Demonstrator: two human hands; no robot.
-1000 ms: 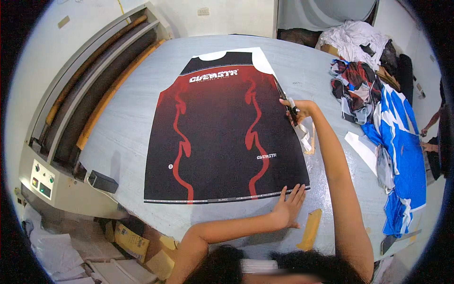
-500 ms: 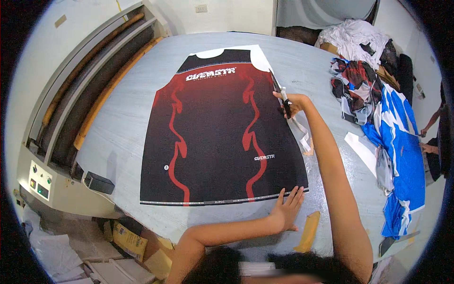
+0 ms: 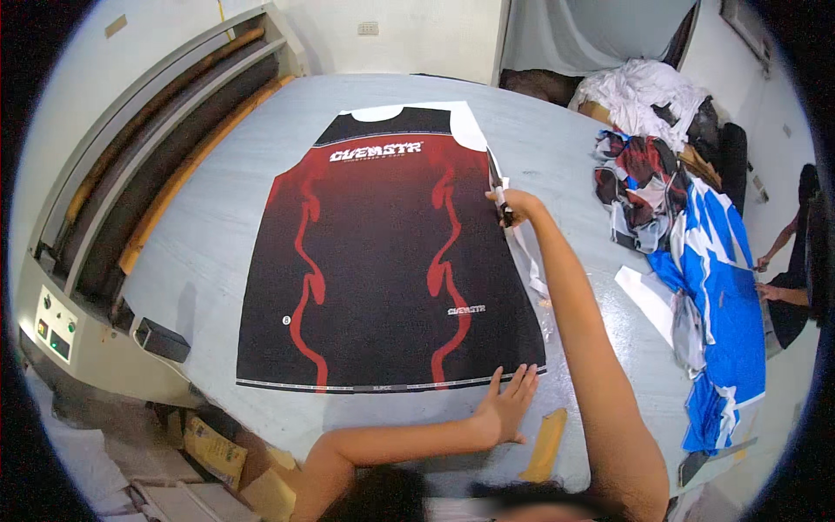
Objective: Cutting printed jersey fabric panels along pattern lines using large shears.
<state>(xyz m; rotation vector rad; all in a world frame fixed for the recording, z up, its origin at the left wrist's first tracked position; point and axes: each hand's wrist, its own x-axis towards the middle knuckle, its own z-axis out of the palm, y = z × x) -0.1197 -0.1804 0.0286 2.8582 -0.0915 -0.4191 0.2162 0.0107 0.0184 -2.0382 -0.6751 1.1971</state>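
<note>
A black and dark-red sleeveless shirt panel (image 3: 374, 261) with red wavy stripes and white lettering lies flat on the grey table. My left hand (image 3: 509, 407) rests with fingers spread at its near right corner. At the upper right edge, just below the white armhole area (image 3: 468, 129), my right hand (image 3: 520, 207) grips a pair of scissors (image 3: 497, 178) pointing away from me along that edge. A narrow white fabric strip (image 3: 529, 261) hangs down beside the panel from near the scissors. The blades are partly hidden by the strip and fabric.
A machine with long rollers (image 3: 165, 165) borders the table's left, near a small black box (image 3: 163, 340). Rightward lie a white scrap (image 3: 645, 300), a blue-white garment (image 3: 731, 322) and a fabric heap (image 3: 639, 187). A yellow strip (image 3: 546, 444) lies near me. Another person's hands (image 3: 765, 287) show far right.
The view has shifted, so the panel and table appear lower and further left. My right hand still holds the scissors by the same edge; my left hand stays at the corner.
</note>
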